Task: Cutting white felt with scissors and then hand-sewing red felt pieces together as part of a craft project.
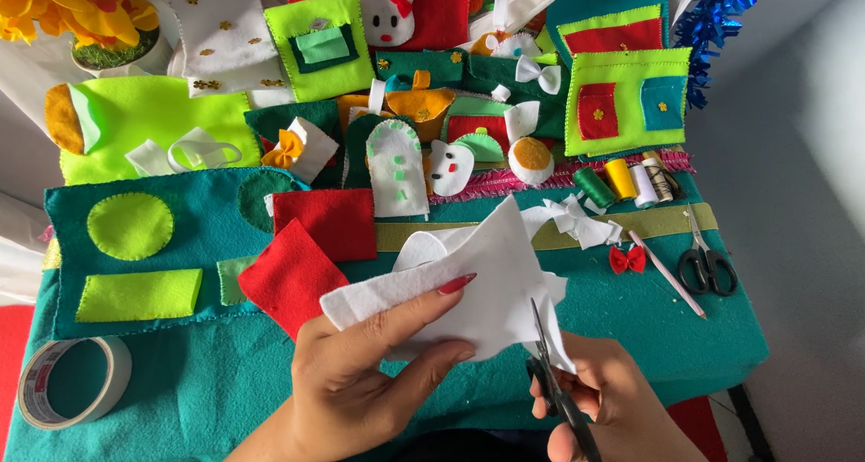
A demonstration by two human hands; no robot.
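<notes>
Nearest the camera, the right hand (602, 399) is closed through the handles of a pair of black scissors (551, 372), blades pointing up and slightly parted, biting into the lower edge of a piece of white felt (487, 286). The left hand (360, 372) pinches that felt between thumb and forefinger, the other fingers curled under it, holding it up off the table so the blades can get at the edge freely. The felt is a soft, floppy sheet with ragged cut edges and a rounded lobe at its top left; it hangs in the air between the two hands, above the teal felt cloth (216, 381).

Just beyond lie two red felt squares (306, 255), overlapping. To the left sits a roll of tape (72, 381). Farther right, white offcuts (577, 223), a small red bow (627, 259), a pencil-like stick (667, 273), possibly a marking tool, and a second pair of scissors (707, 264) rest within easy reach. Behind them stand thread spools (626, 181) and a spread of finished felt pieces (622, 97).
</notes>
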